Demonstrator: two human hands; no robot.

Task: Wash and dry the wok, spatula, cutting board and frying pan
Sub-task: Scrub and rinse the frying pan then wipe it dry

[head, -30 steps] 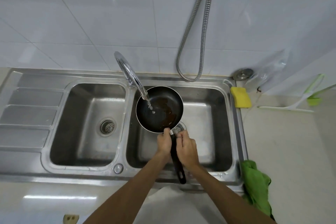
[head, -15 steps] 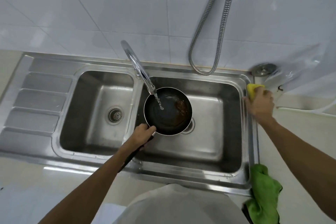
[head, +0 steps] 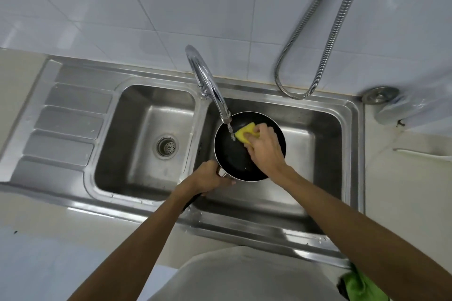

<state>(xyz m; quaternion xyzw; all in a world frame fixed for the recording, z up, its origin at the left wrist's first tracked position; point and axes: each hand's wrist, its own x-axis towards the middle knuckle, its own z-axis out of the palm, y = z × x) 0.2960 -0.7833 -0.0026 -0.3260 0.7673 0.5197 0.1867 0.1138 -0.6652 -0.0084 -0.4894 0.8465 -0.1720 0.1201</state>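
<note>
Head view looks down on my steel double sink [head: 269, 225], with the frying pan [head: 234, 159] held over its right basin, under the curved tap [head: 210, 88]. My left hand [head: 208, 177] is wrapped around the pan's handle right where it meets the bowl. My right hand [head: 265, 149] has its fingers curled over the yellow sponge [head: 245, 131], pressing it against the pan's far inner side. The sponge sits just beside the thin stream of water [head: 231, 133]. To scrub well, I judge I should grip the handle firmly so the pan cannot twist under the pressure. I would work the sponge in small circles from the wall down to the centre. I would also tilt the pan slightly so the running water carries the loosened residue out.
</note>
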